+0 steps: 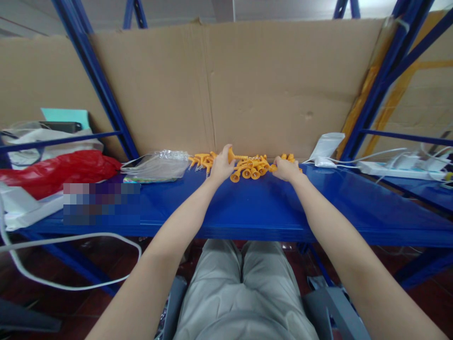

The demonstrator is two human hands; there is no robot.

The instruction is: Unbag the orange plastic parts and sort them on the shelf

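A row of orange-yellow horn-shaped pieces (247, 174) with flared, hollow ends lies on the blue shelf (255, 203). My left hand (222, 167) is closed around one such horn-shaped piece (231, 154), whose flared end shows by the thumb. To its left lie several yellow branched pieces (202, 158) with small metal chains. My right hand (286, 170) is closed at the right end of the row, its fingers pinching a yellow horn-shaped piece (272, 167). More yellow pieces (287, 157) show just behind that hand. Its fingertips are partly hidden.
Clear plastic bags (159, 165) lie left of the pieces, near a red bag (63, 170). A white pouch (327, 148) and a power strip (396, 171) with cables are on the right. Cardboard (262, 85) stands behind, between blue posts (97, 80). A white cable (106, 285) loops at the front left.
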